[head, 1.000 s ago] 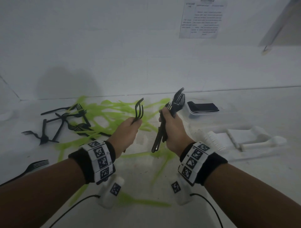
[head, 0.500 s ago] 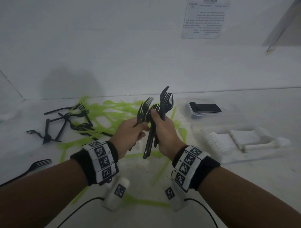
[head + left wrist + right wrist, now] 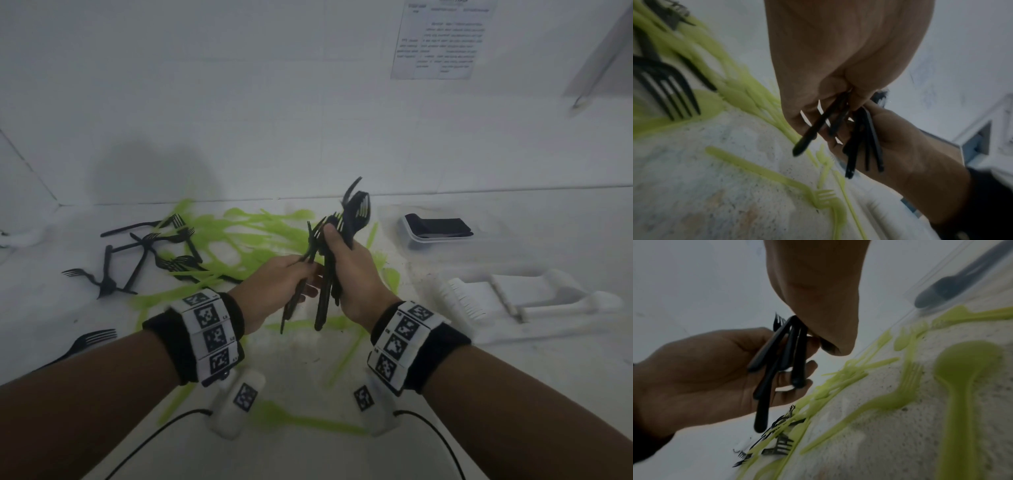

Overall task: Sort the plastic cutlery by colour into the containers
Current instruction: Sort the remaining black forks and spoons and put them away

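Note:
My right hand (image 3: 346, 270) grips a bundle of black forks (image 3: 356, 212), tines up, above the middle of the white table. My left hand (image 3: 287, 281) presses against it and pinches two black forks (image 3: 301, 284) beside the bundle. In the left wrist view the left hand (image 3: 830, 100) curls round the dark handles (image 3: 816, 128). The right wrist view has the right hand (image 3: 818, 308) closed over the handles (image 3: 795, 353). Green cutlery (image 3: 253, 240) lies scattered under and behind the hands. Loose black forks (image 3: 147, 253) lie at the left.
A clear container (image 3: 411, 236) holding black cutlery stands at the back right. White cutlery (image 3: 496, 301) lies in a pale tray at the right. One black fork (image 3: 89, 342) lies near the left edge. A printed sheet (image 3: 442, 37) hangs on the wall.
My left hand has moved right with its forks until it meets the right hand. The right hand has shifted slightly left with its bundle.

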The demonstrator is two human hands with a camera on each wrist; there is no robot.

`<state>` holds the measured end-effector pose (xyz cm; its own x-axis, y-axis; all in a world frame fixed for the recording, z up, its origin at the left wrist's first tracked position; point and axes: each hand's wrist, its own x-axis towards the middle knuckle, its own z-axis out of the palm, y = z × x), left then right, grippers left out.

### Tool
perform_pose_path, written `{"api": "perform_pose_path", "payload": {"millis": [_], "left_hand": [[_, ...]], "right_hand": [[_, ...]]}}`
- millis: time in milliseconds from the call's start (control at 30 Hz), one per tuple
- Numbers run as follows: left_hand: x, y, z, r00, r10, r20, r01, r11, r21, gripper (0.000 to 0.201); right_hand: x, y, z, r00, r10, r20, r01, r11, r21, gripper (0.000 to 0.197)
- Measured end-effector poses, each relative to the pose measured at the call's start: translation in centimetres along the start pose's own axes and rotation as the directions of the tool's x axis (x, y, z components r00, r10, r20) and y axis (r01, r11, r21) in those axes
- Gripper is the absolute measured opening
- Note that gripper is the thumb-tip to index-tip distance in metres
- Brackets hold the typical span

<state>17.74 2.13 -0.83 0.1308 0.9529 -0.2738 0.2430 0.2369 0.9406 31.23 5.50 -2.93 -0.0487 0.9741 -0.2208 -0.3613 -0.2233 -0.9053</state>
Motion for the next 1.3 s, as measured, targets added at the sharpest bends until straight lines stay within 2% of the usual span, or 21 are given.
{"api": "perform_pose_path", "payload": {"millis": [167, 233, 367, 467, 500, 667, 867, 967, 1100, 1300], "left_hand": [[-0.4, -0.7, -0.6, 0.997, -0.007, 0.081, -0.003, 0.993, 0.12, 0.031], [-0.4, -1.3, -0.9, 0.995, -0.002, 0.1, -0.012, 0.99, 0.143, 0.03], [-0.4, -1.9, -2.0, 0.995, 0.062, -0.082, -0.051, 0.991, 0.125, 0.028], [-0.1, -1.3, -3.0, 0.988, -0.005, -0.152, 0.006, 1.0, 0.006, 0.054], [0.2, -0.9, -3.2, 0.985, -0.02, -0.171, 0.013, 0.999, -0.04, 0.057], [1.5, 1.0, -2.3, 0.966, 0.028, -0.257, -0.051, 0.995, -0.083, 0.023], [1.0, 1.2, 0.5, 0.988, 0.053, -0.147, -0.092, 0.959, -0.269, 0.025], [0.6, 1.2, 0.8, 0.994, 0.034, -0.108, -0.07, 0.935, -0.347, 0.029], [0.2, 1.5, 0.3, 0.994, 0.091, -0.065, -0.107, 0.938, -0.331, 0.033], [-0.4, 1.0, -0.6, 0.986, 0.155, -0.06, -0.165, 0.955, -0.247, 0.036]], "right_hand": [[-0.3, 0.5, 0.3, 0.996, 0.077, 0.045, -0.079, 0.997, 0.026, 0.023], [0.1, 0.6, 0.0, 0.997, 0.069, 0.027, -0.07, 0.997, 0.03, 0.024], [0.9, -0.1, -0.9, 0.993, 0.005, -0.115, -0.003, 1.0, 0.02, 0.025], [1.0, -0.2, -1.1, 0.993, -0.012, -0.119, 0.011, 1.0, -0.009, 0.034], [0.9, -0.2, -1.0, 0.995, -0.01, -0.103, 0.007, 1.0, -0.029, 0.035], [0.5, -0.2, 0.1, 1.0, -0.018, -0.018, 0.017, 0.998, -0.054, 0.035], [0.5, 0.1, 1.3, 0.999, -0.034, -0.016, 0.034, 0.999, 0.022, 0.032], [0.1, 0.2, 1.5, 0.998, -0.06, 0.001, 0.06, 0.998, 0.001, 0.031], [-0.1, 0.6, 2.0, 0.988, -0.119, 0.095, 0.127, 0.988, -0.083, 0.033], [0.1, 1.1, 2.2, 0.974, 0.041, 0.224, -0.013, 0.992, -0.127, 0.031]]}}
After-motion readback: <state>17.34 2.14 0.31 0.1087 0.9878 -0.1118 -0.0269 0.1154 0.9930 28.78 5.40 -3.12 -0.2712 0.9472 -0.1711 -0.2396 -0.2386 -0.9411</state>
